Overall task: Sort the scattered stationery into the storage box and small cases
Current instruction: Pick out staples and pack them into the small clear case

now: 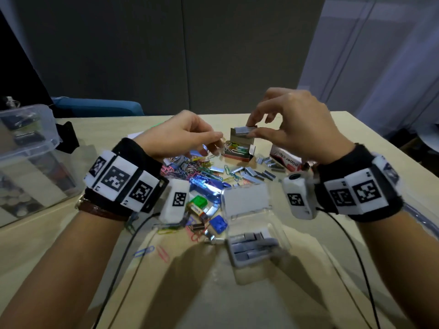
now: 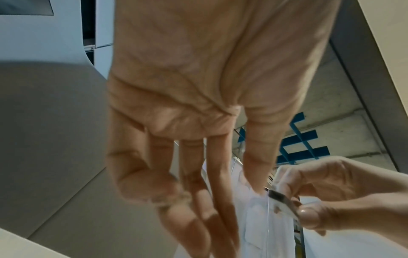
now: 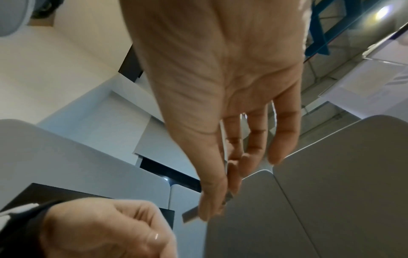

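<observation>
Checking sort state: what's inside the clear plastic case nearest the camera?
The clear case holds grey staple strips, several side by side. Its lid stands open behind. How many layers lie beneath cannot be seen.

Both forearms are reaching forward over the desk's middle, the right hand raised and pinching a strip of staples between thumb and fingertips, while the left hand is hovering just beside it, lower, its fingers loosely curled towards the thumb

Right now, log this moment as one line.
right hand: pinches staple strip | left hand: holds paper clips | both above open paper clip box
</observation>
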